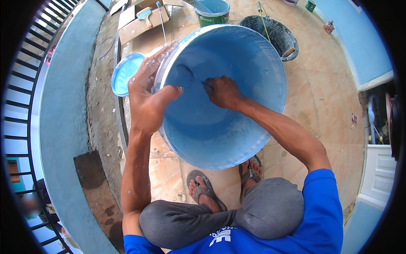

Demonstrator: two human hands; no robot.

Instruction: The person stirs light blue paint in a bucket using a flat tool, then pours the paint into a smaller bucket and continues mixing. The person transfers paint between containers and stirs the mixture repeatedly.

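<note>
A large bucket (258,76), coated blue inside, is tipped so its mouth faces me in front of my knees. My left hand (148,99) grips its left rim, thumb over the edge and fingers along the outside, spotted with pale paint. Inside the bucket, my right hand (224,92) is closed round the dark handle of a spoon-like tool. The tool's oval head (185,72) lies against the blue inner surface, left of my fist. Bluish paint or wash blurs its outline.
Behind the bucket are a green paint pail (211,19), a black tub (283,38) and a cardboard box (129,31) bearing a paintbrush (144,17). A light-blue round container (127,70) sits left. A low blue wall (63,106) and black railing (19,122) run along the left.
</note>
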